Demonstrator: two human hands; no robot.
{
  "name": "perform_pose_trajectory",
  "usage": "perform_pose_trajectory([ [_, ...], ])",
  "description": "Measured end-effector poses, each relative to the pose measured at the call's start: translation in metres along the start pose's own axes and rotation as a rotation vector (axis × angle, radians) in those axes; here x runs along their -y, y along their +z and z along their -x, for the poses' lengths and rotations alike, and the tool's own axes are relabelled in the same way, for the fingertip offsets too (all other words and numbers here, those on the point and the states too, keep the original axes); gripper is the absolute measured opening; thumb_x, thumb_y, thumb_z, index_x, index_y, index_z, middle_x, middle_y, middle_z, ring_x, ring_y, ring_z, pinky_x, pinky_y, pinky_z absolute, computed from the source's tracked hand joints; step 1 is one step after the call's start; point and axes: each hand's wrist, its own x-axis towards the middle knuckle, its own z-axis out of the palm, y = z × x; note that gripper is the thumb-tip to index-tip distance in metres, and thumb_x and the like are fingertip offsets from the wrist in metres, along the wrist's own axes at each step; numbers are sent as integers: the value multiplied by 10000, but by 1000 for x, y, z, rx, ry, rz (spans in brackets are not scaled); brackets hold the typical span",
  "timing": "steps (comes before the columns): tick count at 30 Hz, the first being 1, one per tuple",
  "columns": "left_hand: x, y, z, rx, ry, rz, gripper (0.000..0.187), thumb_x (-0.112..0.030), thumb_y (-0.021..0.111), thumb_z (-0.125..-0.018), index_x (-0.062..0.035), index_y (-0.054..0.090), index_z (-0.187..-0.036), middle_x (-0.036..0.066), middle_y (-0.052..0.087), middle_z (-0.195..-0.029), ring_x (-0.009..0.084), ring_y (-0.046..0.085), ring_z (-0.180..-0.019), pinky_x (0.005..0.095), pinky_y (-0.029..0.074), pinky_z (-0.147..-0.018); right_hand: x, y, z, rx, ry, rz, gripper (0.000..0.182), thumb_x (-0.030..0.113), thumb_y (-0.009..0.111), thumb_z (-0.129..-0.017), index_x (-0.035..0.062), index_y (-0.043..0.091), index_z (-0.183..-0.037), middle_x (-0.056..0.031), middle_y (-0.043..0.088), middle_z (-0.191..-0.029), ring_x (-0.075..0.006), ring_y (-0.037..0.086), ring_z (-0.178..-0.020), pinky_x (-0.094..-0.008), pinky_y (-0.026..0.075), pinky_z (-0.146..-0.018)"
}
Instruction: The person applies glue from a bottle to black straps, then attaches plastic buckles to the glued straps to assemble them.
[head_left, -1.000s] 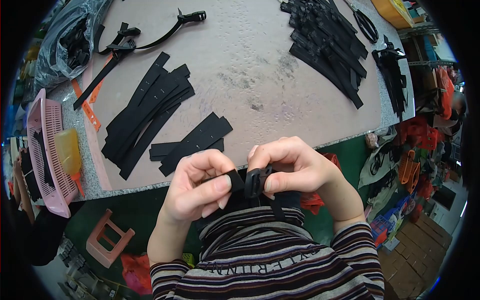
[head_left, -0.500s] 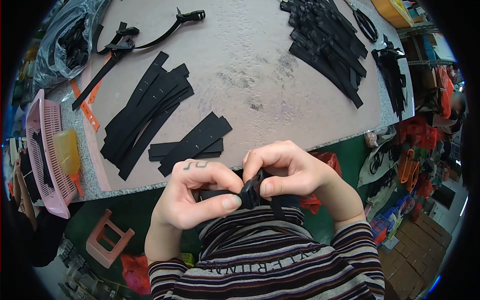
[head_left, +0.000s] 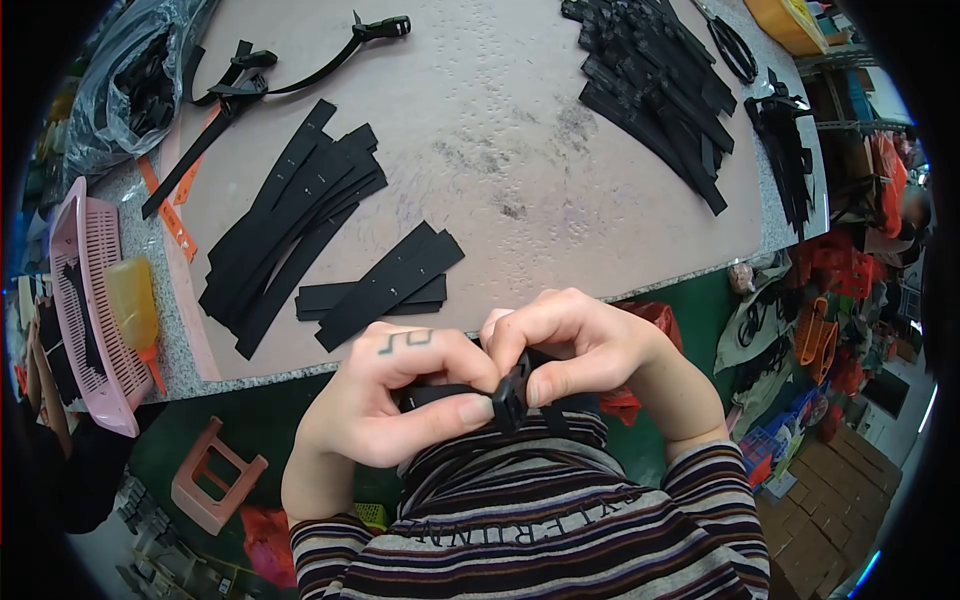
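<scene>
A black plastic buckle [head_left: 509,400] is pinched between my two hands, just in front of my striped shirt. My left hand [head_left: 405,390] closes on its left side and on a black strap [head_left: 430,394] that runs back into the palm. On the buckle's right side, my right hand [head_left: 570,350] grips with thumb and fingers. The inner fingertips are partly hidden. Beyond my hands, a few flat black straps [head_left: 390,284] lie crossed at the table's near edge, and a larger pile of them [head_left: 290,220] is to the left.
Several buckled straps [head_left: 650,90] are heaped at the table's back right, near black scissors [head_left: 730,48]. On the left are a pink basket [head_left: 95,300], a yellow bottle [head_left: 133,305] and a plastic bag [head_left: 135,85]. A pink stool [head_left: 215,475] stands on the floor.
The buckle has moved slightly right and turned in my fingers. My left hand has shifted a little right along with it, and my right hand's fingers have bent differently.
</scene>
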Motion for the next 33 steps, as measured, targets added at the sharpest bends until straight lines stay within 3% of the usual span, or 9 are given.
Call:
perform_pose_trajectory([
  [4, 1, 5, 0, -77, 1, 89, 112, -23, 724, -813, 11, 672, -906, 58, 655, -777, 90, 593, -668, 233, 429, -574, 4, 2, -1, -48, -35, -15, 181, 122, 674, -926, -21, 639, -1031, -24, 638, -888, -74, 561, -791, -240, 456, -711],
  [8, -2, 15, 6, -183, -52, 345, 152, -40, 686, -880, 29, 605, -989, 83, 664, -801, 90, 625, -669, 199, 451, -533, 12, 5, 0, -169, 23, 42, 297, 274, 742, -873, -9, 658, -905, -59, 641, -784, -175, 535, -771, -325, 402, -762],
  [13, 9, 17, 9, -108, -122, 581, 157, -55, 632, -929, 30, 546, -1029, 124, 672, -786, 76, 593, -561, 166, 427, -447, 7, 7, -3, -153, -30, 71, 299, 299, 738, -874, 12, 653, -887, -32, 624, -759, -182, 539, -737, -339, 392, -795],
  [16, 12, 15, 9, -125, -191, 786, 108, -44, 590, -943, 33, 560, -1014, 128, 672, -746, 64, 534, -472, 163, 405, -420, -3, -3, -3, -9, -145, 54, 199, 126, 681, -918, -14, 650, -1057, -64, 652, -965, -144, 592, -909, -290, 461, -831],
  [29, 3, 13, 8, -86, -257, 687, 90, -5, 627, -903, 50, 615, -973, 117, 675, -732, 70, 588, -529, 171, 427, -440, -4, -5, -2, -14, -59, 53, 217, 145, 703, -903, -10, 652, -1046, -51, 643, -940, -131, 562, -893, -279, 441, -830],
  [33, 1, 14, 5, -82, -109, 435, 63, 15, 644, -881, 47, 636, -935, 87, 667, -722, 60, 597, -551, 166, 424, -449, -4, -4, -4, 13, -58, 64, 210, 138, 709, -894, -3, 656, -1040, -46, 641, -926, -139, 553, -902, -287, 433, -843],
])
